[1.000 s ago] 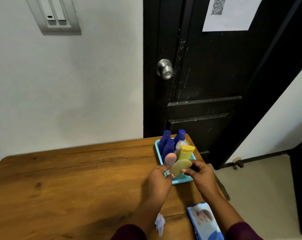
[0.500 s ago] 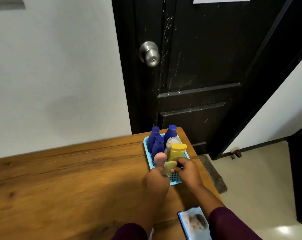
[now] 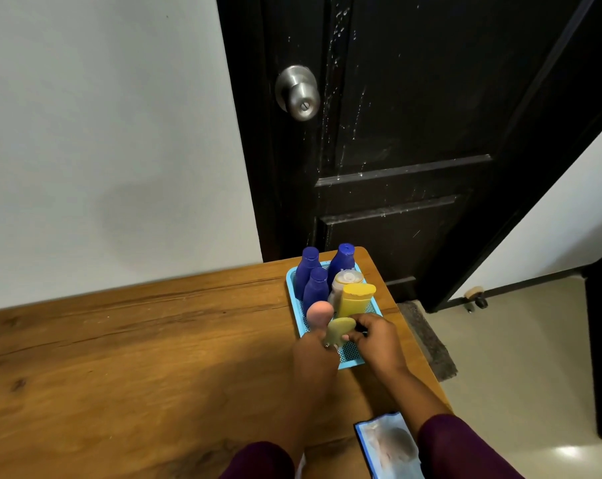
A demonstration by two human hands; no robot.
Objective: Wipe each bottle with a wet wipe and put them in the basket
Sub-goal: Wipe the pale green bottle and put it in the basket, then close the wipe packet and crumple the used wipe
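Though hardly shifted over the last second, green bottle (image 3: 341, 331): cap up at the near end of the basket (image 3: 353, 364), just beside the pink bottle (image 3: 319, 314); probably being seated, not yet let go.
Right hand (image 3: 375, 340): fingertips pinching the green bottle.
Left hand (image 3: 315, 354): close against the near bottles; grasp impossible to tell.
Behind: blue bottles (image 3: 315, 288) and yellow bottle (image 3: 356, 300) standing; probably the last placement.
Hidden: bottle bases; pack of wipes (image 3: 387, 444) cut off by the right sleeve (image 3: 465, 444) and frame edge.
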